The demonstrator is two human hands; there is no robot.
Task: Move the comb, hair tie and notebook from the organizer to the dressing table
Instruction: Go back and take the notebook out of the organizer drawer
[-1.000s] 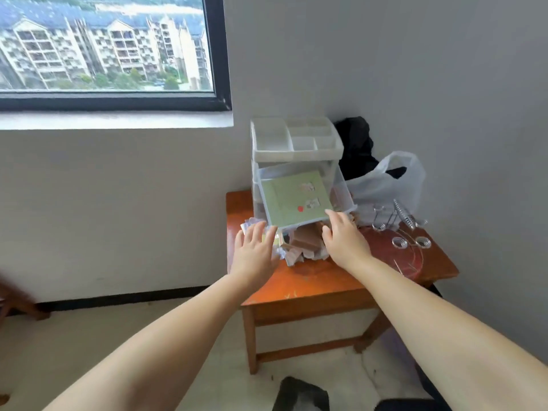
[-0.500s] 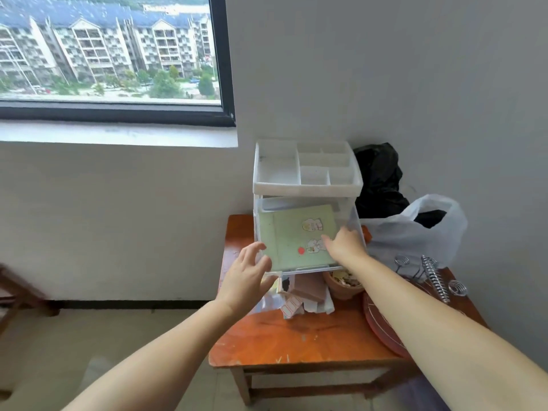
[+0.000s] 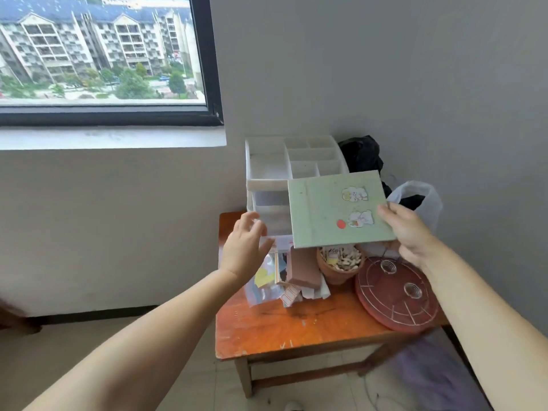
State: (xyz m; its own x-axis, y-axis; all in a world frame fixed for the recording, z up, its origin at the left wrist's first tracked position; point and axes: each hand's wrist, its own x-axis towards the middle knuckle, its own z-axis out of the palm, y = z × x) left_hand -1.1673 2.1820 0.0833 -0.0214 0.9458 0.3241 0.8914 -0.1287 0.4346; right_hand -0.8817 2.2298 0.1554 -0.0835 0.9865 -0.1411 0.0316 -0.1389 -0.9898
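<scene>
Right hand (image 3: 407,232) pinches the right edge of the green notebook (image 3: 332,212), thumb on the cover, holding it tilted in the air in front of the white organizer (image 3: 267,173) & above the clutter on the table. Left hand (image 3: 244,247) is spread, fingers apart, gripping nothing, just beside the organizer's clear drawer front. Notebook cover carries two cartoon stickers & a red dot; no text readable. Organizer's top tray compartments look bare; comb & hair tie not seen.

Below the notebook: a terracotta pot (image 3: 339,266) w/ pale bits inside, a brown block (image 3: 305,269) on loose papers & plastic sleeves, a round red board w/ wire rack (image 3: 396,295) near the table's right edge. Orange wooden table (image 3: 281,327) sits in a grey-walled corner; front half of the top is free. Black bag (image 3: 360,154) & white plastic bag (image 3: 421,197) behind. Window (image 3: 103,54) at left shows apartment blocks. Pale tile floor at left is open.
</scene>
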